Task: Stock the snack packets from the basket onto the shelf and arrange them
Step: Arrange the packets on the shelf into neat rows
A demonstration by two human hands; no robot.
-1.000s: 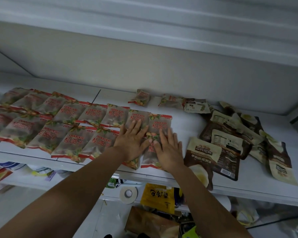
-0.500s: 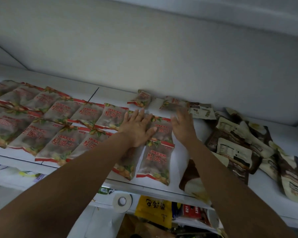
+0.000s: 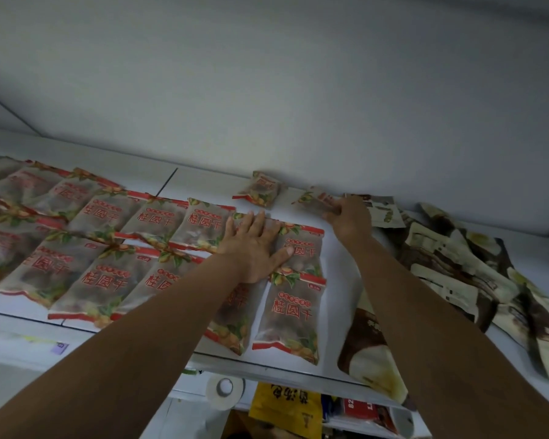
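Several clear snack packets with red lettering (image 3: 108,274) lie in two rows on the white shelf (image 3: 200,188). My left hand (image 3: 254,245) rests flat, fingers straight, on the packets near the right end of the rows, beside the last two packets (image 3: 293,312). My right hand (image 3: 349,217) reaches to the back of the shelf and grips a loose red-lettered packet (image 3: 314,199) lying against the wall. Another loose packet (image 3: 262,188) lies just left of it. No basket is in view.
Brown and cream pouches (image 3: 457,264) are piled at the shelf's right, one (image 3: 368,353) hanging over the front edge. Below the shelf are a tape roll (image 3: 224,388), a yellow bag (image 3: 286,410) and other goods. The back wall rises close behind.
My right hand has left the front packets and moved back and right to take hold of the loose packet at the wall. My left hand stays flat on the row.
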